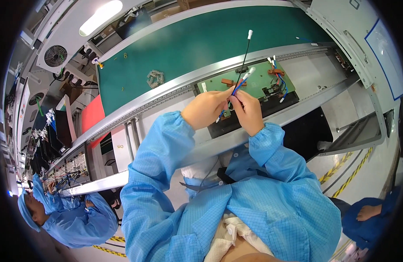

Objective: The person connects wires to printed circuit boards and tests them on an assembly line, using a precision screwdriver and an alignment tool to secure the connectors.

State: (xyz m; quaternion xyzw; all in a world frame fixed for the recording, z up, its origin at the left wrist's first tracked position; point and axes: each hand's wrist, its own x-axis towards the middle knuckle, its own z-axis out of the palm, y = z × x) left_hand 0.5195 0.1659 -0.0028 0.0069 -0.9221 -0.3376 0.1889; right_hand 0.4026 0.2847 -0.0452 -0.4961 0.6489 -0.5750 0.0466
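Observation:
My left hand (206, 108) and my right hand (248, 114) meet over a green circuit board (256, 82). Both are closed, with fingertips pinched around a small bundle of wires. Out of the pinch rises a black wire (245, 53) ending in a white connector. Beside it, blue wires (241, 83) with white end sleeves lean up to the right. A blue wire end with a white tip pokes out below my left fingers. Brown blocks sit on the board, and more red, blue and black wires (280, 83) stand at its right part. My fingers hide part of the board.
The board lies in a black tray (219, 129) on a metal conveyor rail (175, 83). Behind runs a green mat (184, 52) with a pile of small clear pieces (155, 79). A red sheet (92, 118) is at left. A co-worker in blue (74, 222) sits far left; another person's hand (369, 212) shows at right.

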